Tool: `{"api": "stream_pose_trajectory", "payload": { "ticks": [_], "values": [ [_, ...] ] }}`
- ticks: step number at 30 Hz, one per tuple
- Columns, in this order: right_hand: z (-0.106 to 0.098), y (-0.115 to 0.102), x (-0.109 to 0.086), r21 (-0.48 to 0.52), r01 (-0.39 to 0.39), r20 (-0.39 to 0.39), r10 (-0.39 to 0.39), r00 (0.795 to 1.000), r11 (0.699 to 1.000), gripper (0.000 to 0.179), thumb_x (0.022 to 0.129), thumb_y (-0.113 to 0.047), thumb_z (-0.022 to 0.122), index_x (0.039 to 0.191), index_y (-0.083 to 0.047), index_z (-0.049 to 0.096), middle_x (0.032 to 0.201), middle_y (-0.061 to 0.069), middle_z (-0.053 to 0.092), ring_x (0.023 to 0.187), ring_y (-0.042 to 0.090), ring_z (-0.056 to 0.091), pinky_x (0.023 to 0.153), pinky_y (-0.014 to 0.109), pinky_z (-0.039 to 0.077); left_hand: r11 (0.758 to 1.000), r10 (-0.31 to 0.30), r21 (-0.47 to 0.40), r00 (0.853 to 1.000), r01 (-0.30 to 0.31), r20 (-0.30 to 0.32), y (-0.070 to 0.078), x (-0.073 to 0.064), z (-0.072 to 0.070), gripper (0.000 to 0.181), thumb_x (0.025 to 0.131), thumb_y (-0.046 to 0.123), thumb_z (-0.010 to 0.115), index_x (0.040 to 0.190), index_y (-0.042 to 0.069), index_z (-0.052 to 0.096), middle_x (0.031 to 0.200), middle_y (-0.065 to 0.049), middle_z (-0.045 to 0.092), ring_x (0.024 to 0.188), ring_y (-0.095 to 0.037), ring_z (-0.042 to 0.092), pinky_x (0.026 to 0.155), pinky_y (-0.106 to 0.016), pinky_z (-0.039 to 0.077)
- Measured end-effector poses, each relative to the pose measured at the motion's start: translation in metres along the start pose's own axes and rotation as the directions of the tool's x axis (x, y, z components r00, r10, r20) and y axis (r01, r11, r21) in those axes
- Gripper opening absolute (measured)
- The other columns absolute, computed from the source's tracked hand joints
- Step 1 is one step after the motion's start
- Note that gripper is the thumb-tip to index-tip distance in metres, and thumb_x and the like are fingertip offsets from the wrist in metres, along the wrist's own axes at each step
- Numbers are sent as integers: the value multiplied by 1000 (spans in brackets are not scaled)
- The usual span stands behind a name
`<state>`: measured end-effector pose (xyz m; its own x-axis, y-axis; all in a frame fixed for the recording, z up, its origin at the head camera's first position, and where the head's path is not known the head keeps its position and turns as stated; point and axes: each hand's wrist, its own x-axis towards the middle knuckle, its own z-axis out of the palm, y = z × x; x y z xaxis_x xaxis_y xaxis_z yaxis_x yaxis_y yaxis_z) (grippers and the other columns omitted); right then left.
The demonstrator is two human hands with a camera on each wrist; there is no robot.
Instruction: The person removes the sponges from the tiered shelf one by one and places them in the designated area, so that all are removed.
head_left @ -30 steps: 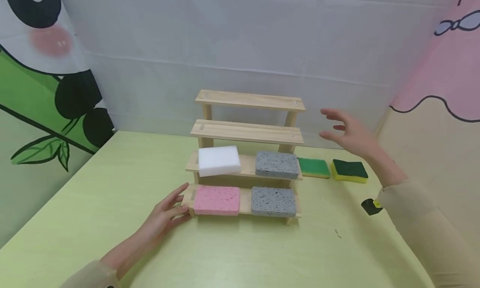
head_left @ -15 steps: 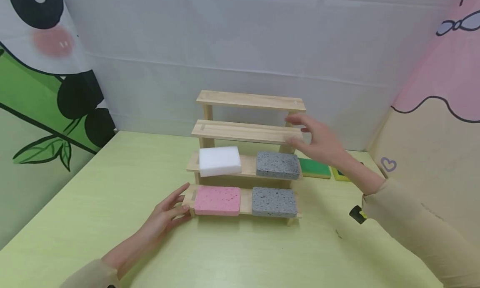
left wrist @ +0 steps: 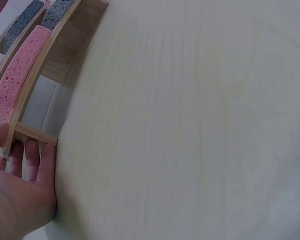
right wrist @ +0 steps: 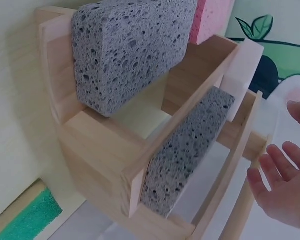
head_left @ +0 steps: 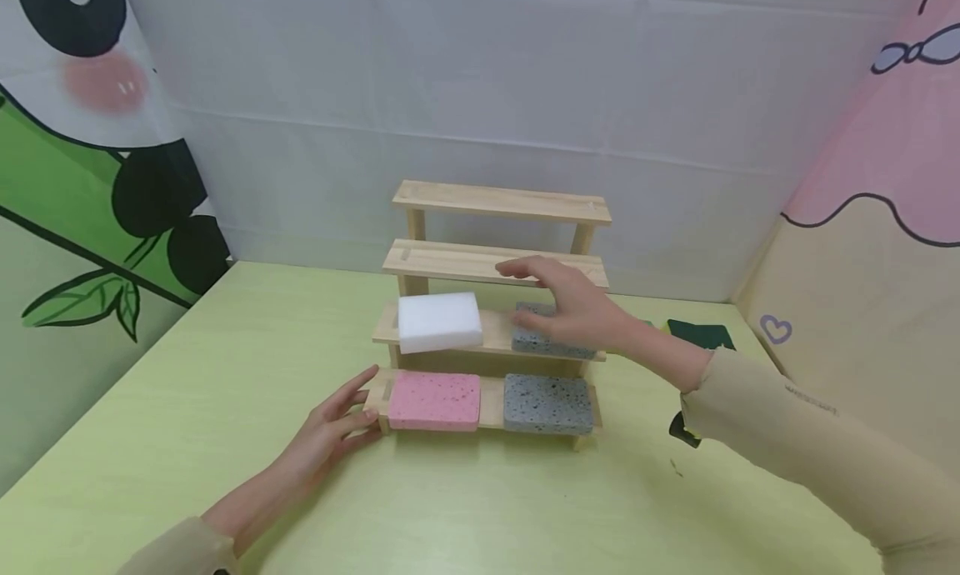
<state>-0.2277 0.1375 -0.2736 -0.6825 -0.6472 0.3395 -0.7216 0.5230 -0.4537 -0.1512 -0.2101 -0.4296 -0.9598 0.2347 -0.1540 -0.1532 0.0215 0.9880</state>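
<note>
A stepped wooden rack [head_left: 498, 198] stands in the middle of the table. Its lowest step carries a pink sponge [head_left: 435, 400] and a grey speckled sponge [head_left: 547, 404]. One step up lie a white sponge [head_left: 439, 323] and another grey sponge [head_left: 534, 342], partly covered by my right hand in the head view. My left hand [head_left: 326, 433] holds the left end of the lowest step, thumb on the board and fingers against the leg. My right hand [head_left: 577, 308] hovers, fingers spread and holding nothing; in the right wrist view it is apart from the upper grey sponge [right wrist: 190, 150].
Right of the rack lie a green-topped sponge [right wrist: 32, 215], mostly hidden in the head view, and a dark green and yellow sponge [head_left: 701, 335]. A white cloth wall [head_left: 300, 183] rises close behind the rack. The upper two steps bear no sponges.
My right hand has swept leftward from beyond the rack's right side to over its second and third steps. My left hand and the sponges have stayed put.
</note>
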Motion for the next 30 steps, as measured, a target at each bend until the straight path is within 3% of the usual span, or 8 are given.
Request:
{"api": "stream_pose_trajectory", "payload": {
  "ticks": [11,20,30],
  "values": [
    [18,-8,16,-53,22,105,-16,994,998,61,90,-20,72,146,-12,47,146,4,53,136,23,49,117,42,42,1000,-2,-7,1000,2,-2,1,0,1,71,98,16,58,159,24,22,130,-5,45,108,-5,62,101,-27,55],
    [25,-15,29,-67,33,205,-19,979,997,68,87,-22,76,147,-19,45,149,0,50,140,23,45,118,46,39,1000,-10,-12,1000,10,-9,0,0,1,71,98,15,58,159,23,23,131,-6,44,107,-5,62,101,-27,55],
    [32,-12,40,-116,58,268,-25,963,992,70,87,-25,76,149,-16,44,154,0,46,142,23,43,120,42,37,1000,-4,-8,1000,4,-9,1,-2,1,71,98,15,58,159,23,22,136,-9,43,108,-4,62,101,-28,55]
  ]
}}
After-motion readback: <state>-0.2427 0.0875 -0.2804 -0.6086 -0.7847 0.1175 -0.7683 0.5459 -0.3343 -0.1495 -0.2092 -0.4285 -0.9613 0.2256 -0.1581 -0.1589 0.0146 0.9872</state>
